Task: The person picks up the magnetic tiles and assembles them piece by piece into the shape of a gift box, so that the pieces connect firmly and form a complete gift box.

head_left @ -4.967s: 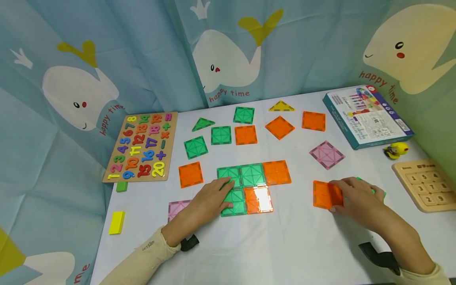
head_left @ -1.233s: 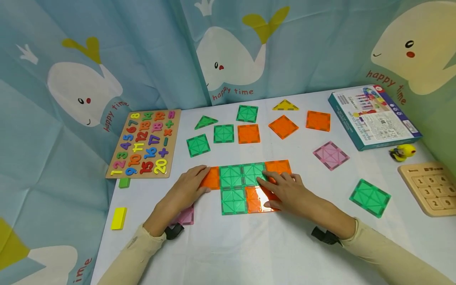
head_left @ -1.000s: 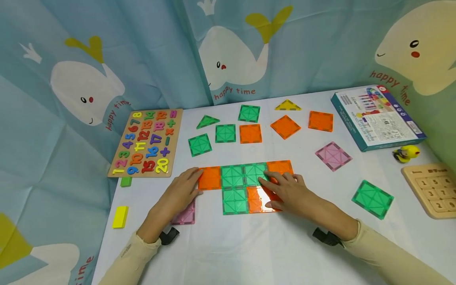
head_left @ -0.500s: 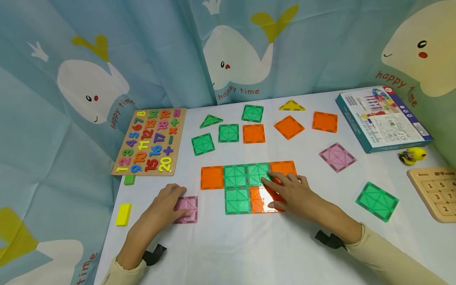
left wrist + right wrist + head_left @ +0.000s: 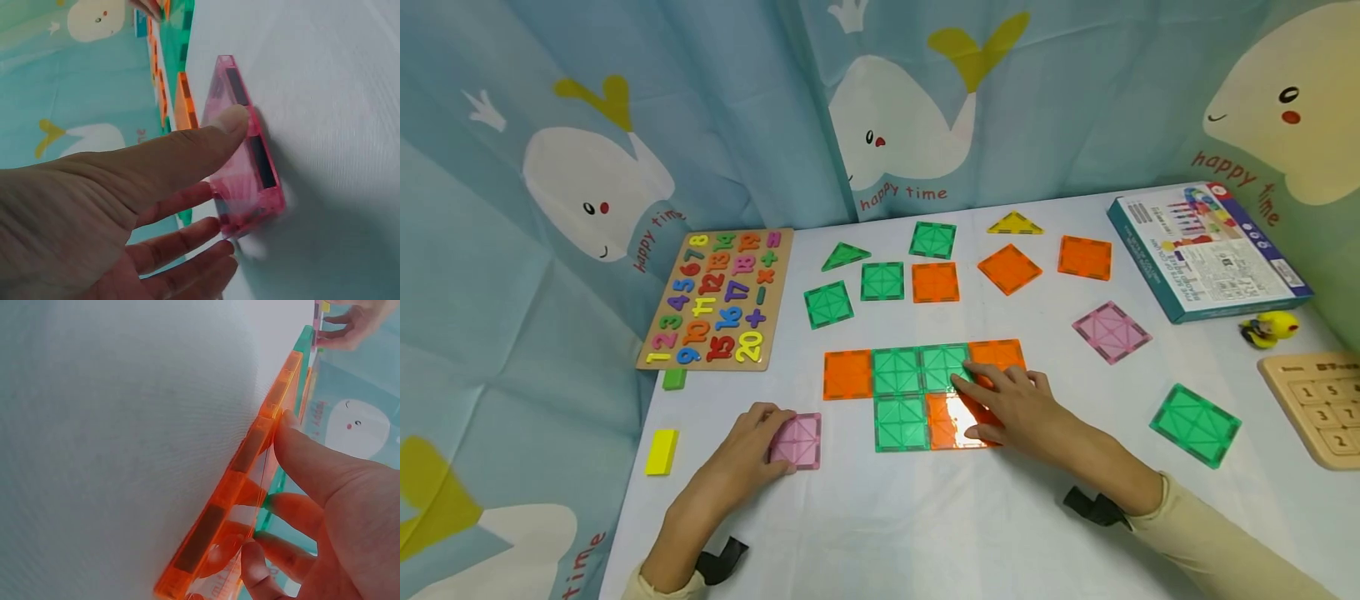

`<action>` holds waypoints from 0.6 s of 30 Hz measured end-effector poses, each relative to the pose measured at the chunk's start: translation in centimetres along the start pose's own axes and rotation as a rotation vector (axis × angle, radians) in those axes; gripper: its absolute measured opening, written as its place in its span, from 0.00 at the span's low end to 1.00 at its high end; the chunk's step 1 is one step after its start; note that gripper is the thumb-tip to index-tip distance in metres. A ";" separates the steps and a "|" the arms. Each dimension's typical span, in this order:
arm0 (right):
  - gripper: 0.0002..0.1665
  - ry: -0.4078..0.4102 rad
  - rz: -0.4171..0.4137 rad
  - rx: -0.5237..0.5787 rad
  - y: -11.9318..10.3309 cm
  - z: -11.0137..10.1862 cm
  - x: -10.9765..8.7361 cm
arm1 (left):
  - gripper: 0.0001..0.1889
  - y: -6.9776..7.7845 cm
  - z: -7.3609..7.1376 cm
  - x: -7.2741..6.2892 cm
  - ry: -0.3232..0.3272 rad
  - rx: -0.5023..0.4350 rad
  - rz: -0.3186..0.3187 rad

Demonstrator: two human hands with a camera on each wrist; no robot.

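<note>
My left hand [image 5: 748, 450] grips a translucent pink square magnetic tile [image 5: 803, 442] by its left part, left of and below the assembled tiles. In the left wrist view, the thumb lies over the edge of the pink tile [image 5: 240, 156] with the fingers at its other side. My right hand [image 5: 1018, 412] rests with spread fingers on the right part of the flat assembly. The top row shows an orange tile [image 5: 847, 375], two green tiles [image 5: 897, 372] and another orange tile [image 5: 998, 350]. Below are a green tile [image 5: 901, 423] and orange tile [image 5: 947, 421], partly covered by the hand.
Loose green, orange and yellow tiles [image 5: 1015, 222] lie along the back. A pink tile [image 5: 1112, 332] and a green tile [image 5: 1196, 425] lie to the right. The number board [image 5: 778, 292], teal box [image 5: 1210, 250], yellow figurine [image 5: 1268, 329] and wooden number board [image 5: 1315, 408] stand around them.
The left orange tile has joined the top row, and the right hand has moved leftward from the loose orange tile onto the assembly. The left hand has since shifted to the pink tile, nudging it right.
</note>
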State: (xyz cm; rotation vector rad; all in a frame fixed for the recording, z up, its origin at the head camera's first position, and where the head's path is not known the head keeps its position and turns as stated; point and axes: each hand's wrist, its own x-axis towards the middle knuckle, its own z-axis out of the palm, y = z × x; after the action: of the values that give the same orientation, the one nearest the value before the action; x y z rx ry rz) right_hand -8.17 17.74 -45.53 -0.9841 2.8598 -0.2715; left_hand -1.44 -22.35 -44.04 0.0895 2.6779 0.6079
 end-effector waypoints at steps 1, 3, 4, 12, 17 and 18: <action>0.44 0.000 0.000 0.000 0.0 0.0 0.0 | 0.35 0.1 0.1 0.1 0.001 -0.005 0.001; 0.44 0.000 -0.001 0.000 0.0 0.0 0.0 | 0.35 0.3 0.4 0.2 0.006 -0.001 0.004; 0.44 0.001 -0.002 -0.001 0.0 0.0 0.0 | 0.36 0.4 0.5 0.2 0.008 0.003 0.009; 0.44 -0.005 0.000 0.000 0.0 0.0 0.0 | 0.33 1.9 2.0 1.2 0.096 0.008 0.148; 0.45 -0.002 0.003 -0.004 0.0 0.1 0.0 | 0.33 2.9 2.9 2.2 0.118 0.015 0.233; 0.45 0.000 0.002 -0.006 0.0 0.1 0.0 | 0.33 3.2 3.0 2.3 0.120 0.020 0.253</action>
State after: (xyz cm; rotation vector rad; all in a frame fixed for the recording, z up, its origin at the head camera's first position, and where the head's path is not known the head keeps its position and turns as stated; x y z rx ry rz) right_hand -8.13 17.69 -45.66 -0.9820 2.8633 -0.2637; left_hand -2.49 -17.96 -46.00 0.4144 2.8123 0.6823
